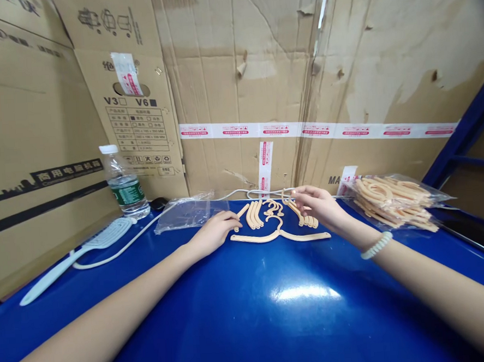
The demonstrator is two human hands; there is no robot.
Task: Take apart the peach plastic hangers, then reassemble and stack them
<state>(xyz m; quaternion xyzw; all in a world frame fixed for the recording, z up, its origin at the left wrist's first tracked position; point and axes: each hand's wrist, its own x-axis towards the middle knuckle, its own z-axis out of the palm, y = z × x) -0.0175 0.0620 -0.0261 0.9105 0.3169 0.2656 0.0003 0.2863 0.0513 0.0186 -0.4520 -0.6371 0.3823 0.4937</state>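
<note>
My left hand [215, 233] is closed at the left of a group of beige plastic hanger parts, its fingertips on a hanger arm [242, 210] that they partly cover. My right hand [318, 203] is raised over the right side of the group, thumb and finger pinching a small beige hanger hook [284, 196]. In front lies a hanger [256, 238] with its hook upright between two spread arms. Behind it are several loose arms on the left [254, 215], several hooks [272, 205] in the middle and more arms [309, 221] on the right.
Bagged beige hanger parts [391, 199] are piled at the right. A clear plastic bag [186, 213], a white cable [156, 221], a water bottle [126, 188] and a pale hairbrush [101, 237] lie or stand at the left. Cardboard [236, 83] walls the blue table's back [250, 311].
</note>
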